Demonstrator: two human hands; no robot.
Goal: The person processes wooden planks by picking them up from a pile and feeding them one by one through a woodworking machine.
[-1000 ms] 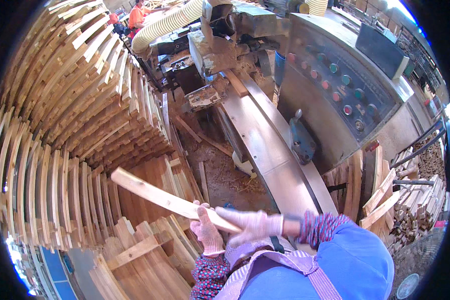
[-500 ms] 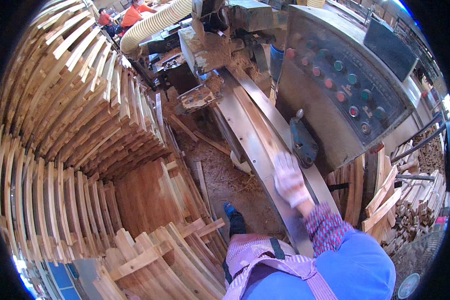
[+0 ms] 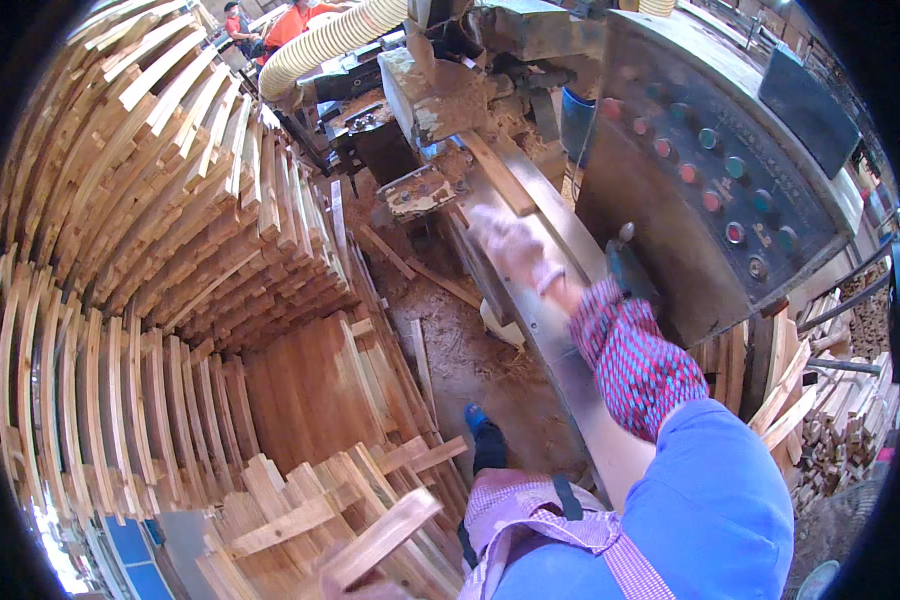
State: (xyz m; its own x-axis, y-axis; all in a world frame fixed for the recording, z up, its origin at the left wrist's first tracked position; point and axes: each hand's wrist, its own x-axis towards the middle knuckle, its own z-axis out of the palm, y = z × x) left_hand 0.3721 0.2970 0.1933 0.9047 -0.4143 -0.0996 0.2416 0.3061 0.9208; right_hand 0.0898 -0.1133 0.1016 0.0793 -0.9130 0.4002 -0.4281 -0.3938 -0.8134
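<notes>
My right hand [image 3: 513,245], in a pale glove and slightly blurred, reaches over the metal machine bed [image 3: 552,325] with its fingers stretched out and nothing in them. Just beyond it a wooden strip [image 3: 500,175] lies along the bed, its far end running in by the dust-covered machine head [image 3: 435,100]. At the bottom edge another wooden strip [image 3: 388,535] is raised at a slant above the near stack. My left hand [image 3: 370,590] grips its lower end, mostly cut off by the picture's edge and blurred.
Tall stacks of curved wooden strips [image 3: 120,400] fill the left side. A control panel [image 3: 710,170] with red and green buttons stands right of the bed. Loose offcuts [image 3: 440,285] lie on the sawdusty floor. A ribbed hose [image 3: 330,45] and people in orange are farther back.
The strip on the bed has moved forward toward the machine head. My right hand has moved ahead and left, off that strip. Another strip has come up at the bottom with my left hand.
</notes>
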